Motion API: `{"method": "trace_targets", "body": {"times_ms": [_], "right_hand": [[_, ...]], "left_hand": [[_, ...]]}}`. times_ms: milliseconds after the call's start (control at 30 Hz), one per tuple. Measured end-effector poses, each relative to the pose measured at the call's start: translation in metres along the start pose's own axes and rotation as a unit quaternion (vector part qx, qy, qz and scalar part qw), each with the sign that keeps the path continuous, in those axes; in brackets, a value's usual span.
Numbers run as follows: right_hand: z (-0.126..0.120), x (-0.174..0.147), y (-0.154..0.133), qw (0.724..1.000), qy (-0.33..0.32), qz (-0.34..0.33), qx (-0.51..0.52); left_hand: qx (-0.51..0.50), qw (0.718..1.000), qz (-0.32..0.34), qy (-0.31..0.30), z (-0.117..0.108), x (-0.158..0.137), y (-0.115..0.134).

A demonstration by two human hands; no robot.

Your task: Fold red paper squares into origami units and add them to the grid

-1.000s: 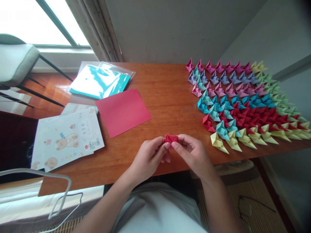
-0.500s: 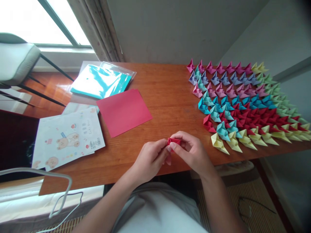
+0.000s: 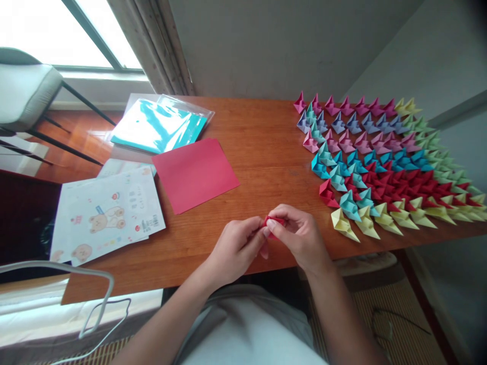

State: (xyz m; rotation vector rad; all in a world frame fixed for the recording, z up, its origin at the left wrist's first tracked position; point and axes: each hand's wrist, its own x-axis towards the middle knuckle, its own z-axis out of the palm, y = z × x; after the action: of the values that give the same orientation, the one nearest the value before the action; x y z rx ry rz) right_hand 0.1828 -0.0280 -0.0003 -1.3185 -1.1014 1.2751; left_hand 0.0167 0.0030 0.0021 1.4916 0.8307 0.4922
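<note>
A small folded piece of red paper [image 3: 277,221] is pinched between my two hands, just above the front edge of the table. My left hand [image 3: 239,248] grips its left side with thumb and fingers. From the right, my right hand [image 3: 299,234] presses its thumb on the paper, fingers curled behind. My fingers cover much of the fold, so its full shape is hidden. Right of my hands, finished paper boats stand in coloured rows; the nearest are a yellow one [image 3: 343,225] and a red one [image 3: 327,193]. Red paper sheets [image 3: 196,176] lie flat to the left.
The wooden table [image 3: 262,147] runs back to a wall. On its left are teal paper in a clear plastic sleeve [image 3: 160,126] and white bear-printed packaging [image 3: 110,215]. A white cable [image 3: 102,279] curves at lower left. A chair [image 3: 28,96] stands by the window.
My right thumb has shifted slightly on the red fold, covering more of it. My left hand has barely moved. The view has shifted a little.
</note>
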Motion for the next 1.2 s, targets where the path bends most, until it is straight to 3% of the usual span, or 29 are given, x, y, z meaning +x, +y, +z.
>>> {"method": "trace_targets", "body": {"times_ms": [100, 367, 567, 900, 1033, 1200], "right_hand": [[0.000, 0.000, -0.005, 1.000, -0.012, 0.027, 0.009], [0.001, 0.000, -0.010, 0.997, -0.008, -0.006, -0.080], [-0.004, 0.002, -0.004, 1.000, -0.014, 0.019, 0.007], [-0.008, -0.002, -0.007, 0.997, 0.011, -0.002, -0.083], [-0.001, -0.001, -0.003, 0.998, 0.005, 0.060, 0.007], [0.008, 0.001, -0.002, 0.978, 0.004, 0.166, 0.130]], "left_hand": [[-0.010, 1.000, 0.000, 0.003, 0.000, 0.000, 0.000], [-0.032, 0.999, -0.017, 0.004, 0.000, -0.001, 0.002], [-0.099, 0.995, -0.010, 0.031, 0.000, -0.002, 0.003], [-0.120, 0.991, 0.008, 0.066, 0.001, 0.002, -0.005], [-0.136, 0.988, 0.030, 0.068, -0.002, 0.000, -0.004], [-0.127, 0.988, 0.053, 0.071, -0.003, -0.003, -0.006]]}}
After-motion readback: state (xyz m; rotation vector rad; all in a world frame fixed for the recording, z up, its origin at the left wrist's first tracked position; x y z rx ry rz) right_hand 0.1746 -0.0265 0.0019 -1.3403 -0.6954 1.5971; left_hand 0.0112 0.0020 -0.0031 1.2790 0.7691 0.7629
